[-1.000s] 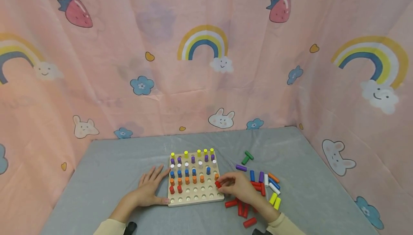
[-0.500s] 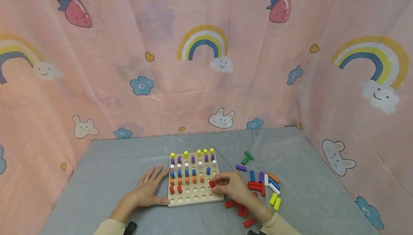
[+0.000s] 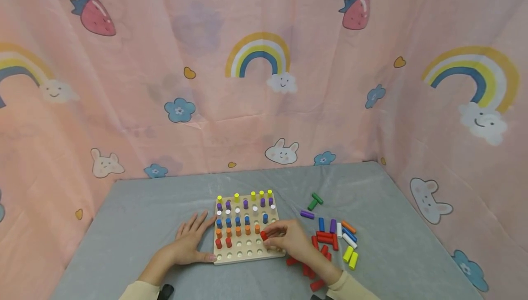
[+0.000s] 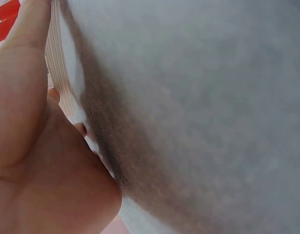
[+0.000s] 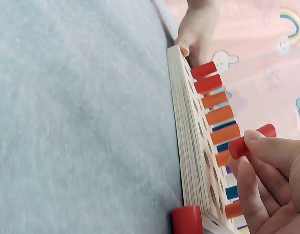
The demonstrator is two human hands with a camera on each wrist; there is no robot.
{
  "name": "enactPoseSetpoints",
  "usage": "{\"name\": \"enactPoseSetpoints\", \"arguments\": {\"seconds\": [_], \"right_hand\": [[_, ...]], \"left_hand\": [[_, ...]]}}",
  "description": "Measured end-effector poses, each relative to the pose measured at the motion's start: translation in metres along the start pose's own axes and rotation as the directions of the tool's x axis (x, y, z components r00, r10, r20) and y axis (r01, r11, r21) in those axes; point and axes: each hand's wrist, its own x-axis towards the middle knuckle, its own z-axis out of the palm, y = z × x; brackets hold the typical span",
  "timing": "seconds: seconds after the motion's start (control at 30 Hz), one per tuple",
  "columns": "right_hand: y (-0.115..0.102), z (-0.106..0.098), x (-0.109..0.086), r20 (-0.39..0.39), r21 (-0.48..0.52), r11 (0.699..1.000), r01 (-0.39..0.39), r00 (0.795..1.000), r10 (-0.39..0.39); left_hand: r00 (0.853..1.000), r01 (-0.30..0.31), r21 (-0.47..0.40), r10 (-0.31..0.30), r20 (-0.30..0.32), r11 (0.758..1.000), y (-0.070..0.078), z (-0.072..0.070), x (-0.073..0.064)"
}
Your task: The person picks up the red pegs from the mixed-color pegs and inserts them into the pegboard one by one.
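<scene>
A wooden pegboard [image 3: 247,255] lies on the table with rows of yellow, purple, white, blue, orange and red pegs standing in its holes. My left hand [image 3: 190,241] rests flat at the board's left edge, fingers spread and thumb at the near left corner. Between the thumb and fingers of my right hand [image 3: 290,239] is a red peg [image 5: 252,141], pinched and tilted above the board's right half. Two red pegs [image 3: 223,243] stand at the left of their row. In the left wrist view, the palm [image 4: 52,161] hides most of the board.
Loose red pegs [image 3: 326,239] lie in a heap right of the board, partly behind my right forearm. Beyond them are yellow pegs [image 3: 350,257], white, blue, purple and orange ones, and green pegs [image 3: 315,201] farther back. A pink patterned curtain [image 3: 231,121] borders the grey table [image 3: 165,194].
My right hand has moved left across the board, carrying the red peg with it. More of the loose red pegs now show beside the forearm. My left hand stays at the board's edge.
</scene>
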Motion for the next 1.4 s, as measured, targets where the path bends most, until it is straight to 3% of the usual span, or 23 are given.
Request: {"name": "enactPoseSetpoints", "arguments": {"seconds": [0.27,0.6,1.03,1.4], "right_hand": [[-0.004,0.013,0.002,0.0,0.022,1.0,0.014,1.0,-0.014],[-0.004,0.03,0.01,0.006,0.024,0.999,0.044,0.999,-0.044],[-0.009,0.045,0.012,-0.001,0.053,0.997,0.064,0.998,-0.064],[-0.01,0.053,0.014,-0.039,0.074,0.99,0.119,0.992,-0.116]], "left_hand": [[1.0,-0.007,-0.006,0.007,-0.003,1.0,0.001,0.0,-0.001],[0.995,-0.089,-0.07,0.085,-0.052,0.994,-0.011,0.005,0.001],[1.0,-0.031,0.007,0.031,-0.006,1.0,-0.003,0.0,0.0],[0.997,-0.061,-0.06,0.059,-0.045,0.996,-0.014,0.01,0.005]]}}
